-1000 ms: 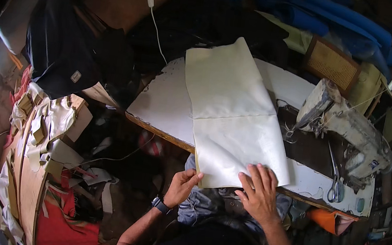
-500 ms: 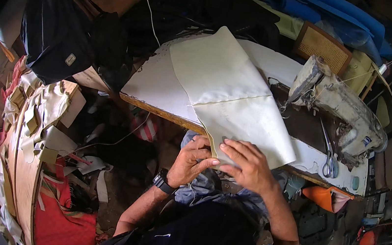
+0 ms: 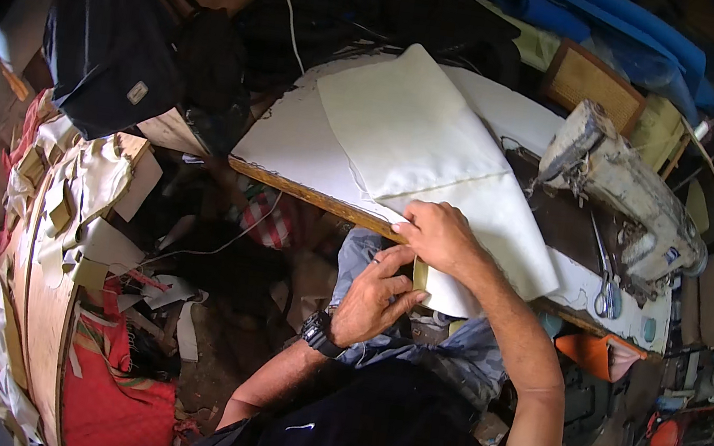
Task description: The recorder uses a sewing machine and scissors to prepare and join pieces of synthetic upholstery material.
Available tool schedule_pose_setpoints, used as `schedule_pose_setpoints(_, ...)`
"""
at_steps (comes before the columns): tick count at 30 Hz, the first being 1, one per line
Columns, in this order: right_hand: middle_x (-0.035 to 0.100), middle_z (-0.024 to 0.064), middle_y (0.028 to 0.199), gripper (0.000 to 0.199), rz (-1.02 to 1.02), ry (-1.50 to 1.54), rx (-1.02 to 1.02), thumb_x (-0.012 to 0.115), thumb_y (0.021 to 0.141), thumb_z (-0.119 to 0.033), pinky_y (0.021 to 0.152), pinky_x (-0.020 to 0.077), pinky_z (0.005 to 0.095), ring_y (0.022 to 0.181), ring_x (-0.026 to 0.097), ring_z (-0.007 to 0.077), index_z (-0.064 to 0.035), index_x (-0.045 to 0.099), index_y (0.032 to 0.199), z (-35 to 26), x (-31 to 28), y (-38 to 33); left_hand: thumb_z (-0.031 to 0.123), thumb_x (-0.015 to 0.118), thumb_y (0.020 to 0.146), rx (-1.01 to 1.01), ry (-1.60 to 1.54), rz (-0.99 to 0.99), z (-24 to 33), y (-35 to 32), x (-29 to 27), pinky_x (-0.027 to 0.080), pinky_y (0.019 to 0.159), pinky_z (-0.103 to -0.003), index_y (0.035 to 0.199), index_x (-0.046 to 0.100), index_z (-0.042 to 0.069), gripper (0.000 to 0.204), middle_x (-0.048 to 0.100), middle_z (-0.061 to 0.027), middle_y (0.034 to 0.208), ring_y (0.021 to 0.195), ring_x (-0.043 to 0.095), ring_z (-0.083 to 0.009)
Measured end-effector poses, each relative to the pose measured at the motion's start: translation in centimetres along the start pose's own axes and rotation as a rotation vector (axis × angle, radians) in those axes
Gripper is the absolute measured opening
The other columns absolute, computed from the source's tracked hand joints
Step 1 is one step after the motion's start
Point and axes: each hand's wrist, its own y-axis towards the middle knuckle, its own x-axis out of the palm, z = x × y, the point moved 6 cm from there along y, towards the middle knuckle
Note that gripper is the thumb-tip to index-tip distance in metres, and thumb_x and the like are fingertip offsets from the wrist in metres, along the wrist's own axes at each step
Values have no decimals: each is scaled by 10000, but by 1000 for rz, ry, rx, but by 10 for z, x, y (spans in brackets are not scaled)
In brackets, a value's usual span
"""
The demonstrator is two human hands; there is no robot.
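Observation:
A large cream sheet of vinyl-like material (image 3: 440, 139) lies over the white tabletop (image 3: 283, 137), its near end hanging past the edge toward my lap. A seam crosses it. My left hand (image 3: 376, 298), with a black watch at the wrist, pinches the sheet's near left edge, where the yellowish underside shows. Farther up that edge, close to the seam's left end, my right hand (image 3: 443, 239) has its fingers closed at the border. Its palm hides part of the sheet, and the right forearm passes over the lower part.
A worn sewing machine (image 3: 618, 194) stands at the table's right, with scissors (image 3: 607, 297) beside it. An orange pouch-like piece (image 3: 597, 354) hangs below the front edge. Left are cream offcuts (image 3: 75, 204) on a wooden board and red cloth (image 3: 116, 412). A dark bag (image 3: 110, 46) hangs behind.
My right hand has moved up and left along the sheet's edge toward the seam. My left hand has shifted slightly right and down, still on the edge.

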Motion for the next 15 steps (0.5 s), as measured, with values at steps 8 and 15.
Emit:
schedule_pose_setpoints(8,712,17,759,257,-48,435,37,769,981,-242,635,513,272,683,606,65,9,767,928,45,-60,7,16,655,917,-351,-213,177,-26,-49,-55,519,951,-385,971,697,-68,108,661,-193,1223,1101,661,-320)
schedule_pose_setpoints(15,687,-18,746,242,509,519,176,724,1013,-177,599,487,241,661,568,30,22,706,877,115,-144,-74,4,709,848,-604,632,70,-92,-158,-187,510,1035,-423,1108,688,-2,261,647,-208,1309,1220,620,-392)
